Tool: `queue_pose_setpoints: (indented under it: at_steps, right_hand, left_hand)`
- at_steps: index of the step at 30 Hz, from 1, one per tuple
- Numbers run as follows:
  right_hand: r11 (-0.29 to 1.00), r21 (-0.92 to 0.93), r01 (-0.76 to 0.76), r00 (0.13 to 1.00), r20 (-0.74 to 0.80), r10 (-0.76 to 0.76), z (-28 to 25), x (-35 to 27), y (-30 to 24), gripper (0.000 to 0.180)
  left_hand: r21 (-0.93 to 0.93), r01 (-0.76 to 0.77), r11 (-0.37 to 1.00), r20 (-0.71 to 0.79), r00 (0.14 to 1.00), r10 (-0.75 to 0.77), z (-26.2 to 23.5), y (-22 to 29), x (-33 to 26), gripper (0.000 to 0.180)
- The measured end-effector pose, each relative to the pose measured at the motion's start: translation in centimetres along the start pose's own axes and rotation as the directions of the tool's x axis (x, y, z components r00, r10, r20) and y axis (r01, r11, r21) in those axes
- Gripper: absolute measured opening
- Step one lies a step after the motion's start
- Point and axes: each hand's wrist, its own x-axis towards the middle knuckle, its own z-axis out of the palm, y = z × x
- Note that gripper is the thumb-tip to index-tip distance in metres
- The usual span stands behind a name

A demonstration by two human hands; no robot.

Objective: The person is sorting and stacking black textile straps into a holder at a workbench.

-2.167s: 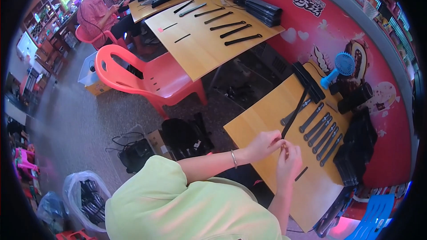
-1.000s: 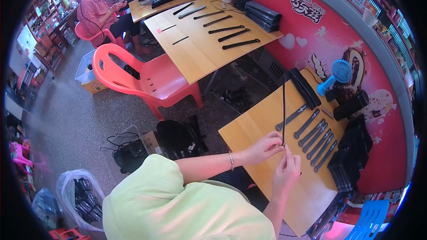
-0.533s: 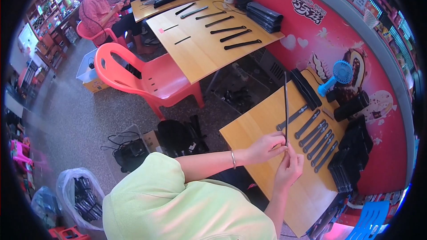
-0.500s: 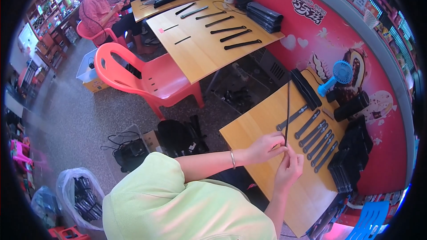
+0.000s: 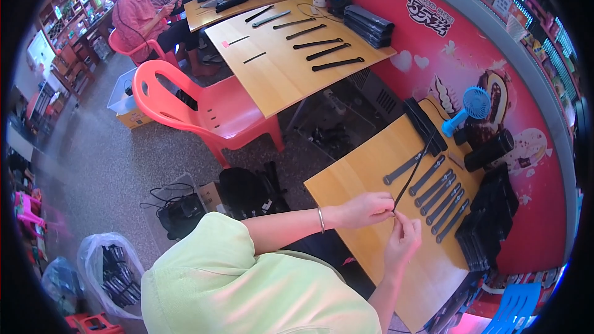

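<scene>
A thin black strap rises at a slant from my fingers, its far end over a black folded pouch. My left hand pinches the strap near its lower end. Just to the right and nearer, my right hand is closed with thumb and fingertips together at that same lower end. On the wooden table, right beyond my hands, several dark grey straps with rounded ends lie side by side, roughly parallel. The very tip of the strap is hidden between my fingers.
A stack of black pouches, a black cylinder and a blue fan line the table's right side by the pink wall. Another table holds more black straps. A red chair stands beside it. Two people sit farther off.
The strap has tipped from nearly upright to slanting right, its far end now over the pouch. My left hand has shifted slightly down and left; both hands stay at the strap's lower end.
</scene>
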Motion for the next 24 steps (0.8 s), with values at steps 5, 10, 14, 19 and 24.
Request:
queue_pose_setpoints:
  at_steps: [5, 10, 14, 19, 24]
  right_hand:
    - [0.994, 0.081, -0.067, 0.998, 0.014, 0.066, -0.7, 0.4, -0.4, 0.019]
    - [0.998, 0.067, -0.016, 0.999, 0.042, 0.013, -1.1, -0.1, -0.4, 0.021]
    - [0.971, 0.178, -0.159, 0.983, 0.116, 0.14, -1.9, 0.0, -1.4, 0.026]
    - [0.857, 0.491, -0.155, 0.988, 0.06, 0.144, -0.8, -0.5, 0.3, 0.027]
    - [0.749, 0.648, -0.135, 0.986, 0.013, 0.166, 1.2, -1.0, 2.1, 0.02]
  left_hand:
    - [-0.126, 0.115, 0.985, 0.032, 0.993, -0.112, 0.2, 0.2, 0.1, 0.015]
    - [-0.243, 0.143, 0.959, 0.028, 0.99, -0.141, 0.2, 0.6, -0.3, 0.02]
    - [-0.419, 0.243, 0.875, 0.036, 0.967, -0.252, 0.1, 1.4, -0.7, 0.018]
    - [-0.413, 0.218, 0.884, 0.045, 0.975, -0.219, 0.7, 1.9, -0.8, 0.018]
    - [-0.462, 0.23, 0.857, 0.076, 0.973, -0.22, 0.8, 1.8, -0.6, 0.018]
